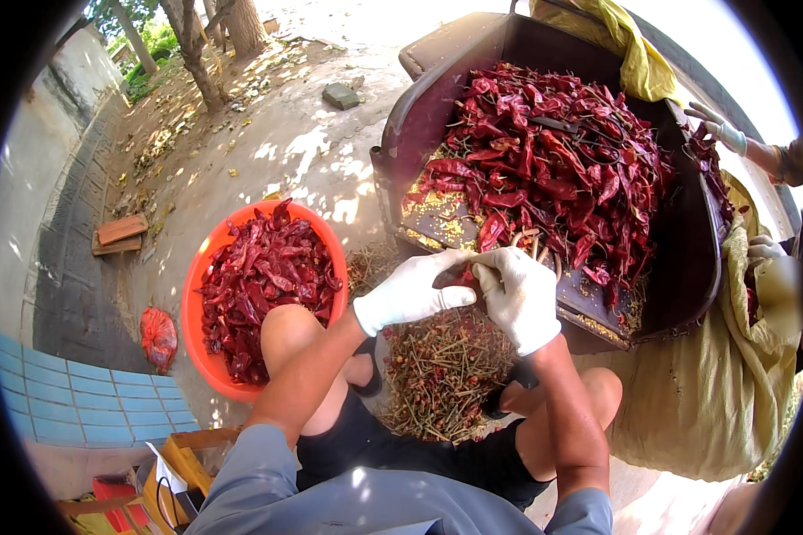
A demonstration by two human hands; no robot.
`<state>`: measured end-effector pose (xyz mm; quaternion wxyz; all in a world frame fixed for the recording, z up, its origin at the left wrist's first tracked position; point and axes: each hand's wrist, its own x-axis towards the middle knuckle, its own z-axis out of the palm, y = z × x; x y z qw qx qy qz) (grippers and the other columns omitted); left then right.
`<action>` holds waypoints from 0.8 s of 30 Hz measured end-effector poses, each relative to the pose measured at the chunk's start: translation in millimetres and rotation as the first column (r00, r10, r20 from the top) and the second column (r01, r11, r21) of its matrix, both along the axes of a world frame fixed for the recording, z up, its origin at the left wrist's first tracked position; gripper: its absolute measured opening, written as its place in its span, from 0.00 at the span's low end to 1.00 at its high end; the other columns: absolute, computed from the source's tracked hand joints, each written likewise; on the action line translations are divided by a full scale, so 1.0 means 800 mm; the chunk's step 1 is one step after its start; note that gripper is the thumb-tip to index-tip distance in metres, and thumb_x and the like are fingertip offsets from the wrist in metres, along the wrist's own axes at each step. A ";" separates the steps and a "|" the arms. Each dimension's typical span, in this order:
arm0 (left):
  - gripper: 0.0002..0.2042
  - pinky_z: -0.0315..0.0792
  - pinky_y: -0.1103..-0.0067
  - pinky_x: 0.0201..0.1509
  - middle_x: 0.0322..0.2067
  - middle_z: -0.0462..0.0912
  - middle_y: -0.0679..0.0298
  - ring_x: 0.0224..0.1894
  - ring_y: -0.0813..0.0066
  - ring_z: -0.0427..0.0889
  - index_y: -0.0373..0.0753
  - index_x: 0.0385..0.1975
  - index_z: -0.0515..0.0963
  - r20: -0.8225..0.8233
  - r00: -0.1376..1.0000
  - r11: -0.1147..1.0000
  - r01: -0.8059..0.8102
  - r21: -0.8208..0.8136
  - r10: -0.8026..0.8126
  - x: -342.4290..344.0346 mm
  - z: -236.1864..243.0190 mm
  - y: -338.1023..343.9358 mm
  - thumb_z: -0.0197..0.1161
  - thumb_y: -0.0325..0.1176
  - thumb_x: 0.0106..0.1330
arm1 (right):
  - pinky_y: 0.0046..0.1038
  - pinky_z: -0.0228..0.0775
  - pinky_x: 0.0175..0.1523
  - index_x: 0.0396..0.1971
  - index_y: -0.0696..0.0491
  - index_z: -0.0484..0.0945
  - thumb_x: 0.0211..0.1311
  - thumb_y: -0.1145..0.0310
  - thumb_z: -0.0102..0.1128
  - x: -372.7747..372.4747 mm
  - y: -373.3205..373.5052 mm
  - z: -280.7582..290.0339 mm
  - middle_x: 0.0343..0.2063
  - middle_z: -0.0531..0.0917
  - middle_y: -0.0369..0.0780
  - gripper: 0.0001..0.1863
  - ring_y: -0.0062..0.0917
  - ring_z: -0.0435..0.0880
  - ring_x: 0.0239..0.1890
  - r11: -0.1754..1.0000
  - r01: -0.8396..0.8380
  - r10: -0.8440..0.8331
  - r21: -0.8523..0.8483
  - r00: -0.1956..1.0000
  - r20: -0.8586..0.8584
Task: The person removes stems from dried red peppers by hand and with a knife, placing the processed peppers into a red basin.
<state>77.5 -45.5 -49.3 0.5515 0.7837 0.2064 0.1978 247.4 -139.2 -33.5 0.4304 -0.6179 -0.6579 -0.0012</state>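
White-gloved, my left hand (410,290) and right hand (517,299) pinch what looks like a red chilli (458,277) between them, above the stem pile (442,370); a tight pinch near its top should destem cleanly.

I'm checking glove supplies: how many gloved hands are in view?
4: the wearer's left hand and right hand, close together near the centre; at the right, an upper hand beside the dark container and a lower hand near the sack. Others could be hidden.
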 end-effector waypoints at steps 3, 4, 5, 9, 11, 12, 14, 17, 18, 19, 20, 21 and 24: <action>0.26 0.72 0.69 0.59 0.50 0.81 0.49 0.53 0.55 0.81 0.32 0.58 0.73 -0.116 0.992 0.954 -0.005 0.300 0.042 0.002 -0.011 0.006 0.63 0.45 0.67 | 0.34 0.74 0.32 0.28 0.52 0.81 0.55 0.71 0.66 -0.002 0.000 -0.005 0.22 0.82 0.43 0.03 0.38 0.83 0.25 1.000 0.018 -0.018 0.001 0.999 -0.043; 0.25 0.72 0.68 0.58 0.50 0.81 0.48 0.52 0.54 0.81 0.32 0.57 0.73 -0.155 0.987 0.945 0.006 0.326 0.047 0.005 -0.010 0.005 0.63 0.44 0.67 | 0.34 0.74 0.32 0.28 0.52 0.81 0.55 0.71 0.66 -0.001 0.000 -0.007 0.22 0.82 0.43 0.03 0.37 0.83 0.25 1.000 0.018 -0.019 -0.017 0.999 -0.050; 0.23 0.73 0.67 0.56 0.48 0.81 0.48 0.51 0.50 0.81 0.33 0.57 0.73 -0.141 0.989 0.944 0.011 0.328 0.037 0.008 -0.008 0.003 0.61 0.42 0.67 | 0.34 0.75 0.32 0.28 0.52 0.81 0.55 0.71 0.66 0.001 -0.001 -0.008 0.22 0.82 0.43 0.03 0.37 0.83 0.25 0.999 0.018 -0.020 -0.035 0.998 -0.058; 0.19 0.75 0.66 0.51 0.42 0.82 0.50 0.46 0.50 0.82 0.36 0.54 0.75 -0.145 0.987 0.905 0.000 0.425 0.067 0.009 -0.015 -0.003 0.59 0.38 0.66 | 0.32 0.76 0.33 0.29 0.55 0.82 0.55 0.72 0.67 -0.001 -0.003 -0.007 0.23 0.83 0.44 0.04 0.36 0.84 0.26 0.994 -0.006 0.003 -0.108 0.999 -0.032; 0.17 0.76 0.66 0.47 0.40 0.83 0.52 0.43 0.52 0.83 0.37 0.52 0.76 -0.271 0.956 0.855 0.043 0.516 0.116 0.008 -0.015 -0.005 0.60 0.37 0.65 | 0.31 0.76 0.33 0.29 0.57 0.82 0.55 0.73 0.66 -0.001 -0.004 -0.006 0.23 0.84 0.45 0.04 0.35 0.85 0.25 0.991 -0.007 0.004 -0.134 1.000 -0.016; 0.16 0.76 0.66 0.45 0.39 0.83 0.54 0.41 0.53 0.83 0.38 0.51 0.76 -0.330 0.933 0.827 0.068 0.559 0.146 0.007 -0.014 -0.006 0.60 0.37 0.65 | 0.31 0.76 0.33 0.29 0.58 0.82 0.55 0.73 0.66 -0.003 -0.005 -0.006 0.23 0.84 0.45 0.04 0.34 0.85 0.25 0.990 -0.005 0.004 -0.141 1.000 -0.009; 0.13 0.76 0.66 0.41 0.36 0.84 0.56 0.38 0.54 0.83 0.39 0.47 0.78 -0.237 0.953 0.751 0.014 0.661 0.191 0.005 -0.023 -0.004 0.60 0.36 0.64 | 0.31 0.76 0.31 0.29 0.57 0.81 0.56 0.73 0.65 -0.004 -0.002 -0.010 0.22 0.84 0.44 0.04 0.32 0.84 0.23 0.988 0.000 -0.014 -0.151 0.996 -0.090; 0.10 0.77 0.67 0.38 0.33 0.84 0.57 0.34 0.55 0.84 0.40 0.42 0.80 -0.086 0.975 0.735 -0.097 0.671 0.207 0.009 -0.021 -0.005 0.61 0.35 0.64 | 0.26 0.74 0.27 0.29 0.59 0.81 0.61 0.70 0.63 -0.005 0.003 -0.017 0.21 0.84 0.40 0.08 0.23 0.81 0.19 0.951 -0.062 -0.131 -0.304 0.808 -0.574; 0.09 0.77 0.68 0.37 0.32 0.83 0.57 0.34 0.55 0.84 0.39 0.41 0.80 -0.035 0.977 0.745 -0.138 0.653 0.211 0.011 -0.018 -0.005 0.61 0.34 0.64 | 0.22 0.72 0.26 0.30 0.60 0.79 0.65 0.69 0.62 -0.004 0.006 -0.009 0.21 0.83 0.38 0.09 0.17 0.79 0.21 0.907 -0.164 -0.209 -0.387 0.623 -0.754; 0.08 0.77 0.68 0.36 0.31 0.83 0.55 0.32 0.54 0.84 0.38 0.38 0.82 0.019 0.972 0.739 -0.190 0.647 0.233 0.012 -0.019 -0.004 0.60 0.34 0.65 | 0.20 0.72 0.25 0.31 0.60 0.79 0.66 0.69 0.61 -0.005 0.008 -0.005 0.22 0.82 0.38 0.09 0.17 0.79 0.21 0.902 -0.213 -0.219 -0.375 0.522 -0.824; 0.08 0.77 0.69 0.36 0.31 0.84 0.54 0.32 0.54 0.84 0.37 0.38 0.82 0.056 0.968 0.757 -0.228 0.612 0.245 0.012 -0.019 -0.004 0.60 0.34 0.66 | 0.19 0.72 0.25 0.32 0.60 0.78 0.67 0.69 0.60 -0.006 0.011 -0.002 0.23 0.82 0.38 0.09 0.17 0.78 0.20 0.897 -0.261 -0.230 -0.356 0.412 -0.882; 0.09 0.77 0.69 0.36 0.32 0.84 0.54 0.32 0.54 0.84 0.37 0.39 0.82 0.096 0.962 0.776 -0.264 0.572 0.256 0.015 -0.019 -0.005 0.60 0.34 0.67 | 0.19 0.72 0.26 0.33 0.59 0.78 0.67 0.69 0.59 -0.006 0.013 -0.002 0.24 0.81 0.37 0.08 0.17 0.78 0.21 0.904 -0.274 -0.226 -0.327 0.344 -0.912; 0.09 0.78 0.74 0.36 0.31 0.85 0.55 0.31 0.60 0.85 0.35 0.39 0.82 0.181 0.936 0.821 -0.352 0.449 0.302 0.019 -0.016 -0.006 0.59 0.33 0.68 | 0.20 0.73 0.27 0.35 0.57 0.77 0.68 0.69 0.57 -0.002 0.021 -0.014 0.26 0.80 0.36 0.06 0.19 0.78 0.23 0.931 -0.309 -0.206 -0.197 0.003 -0.979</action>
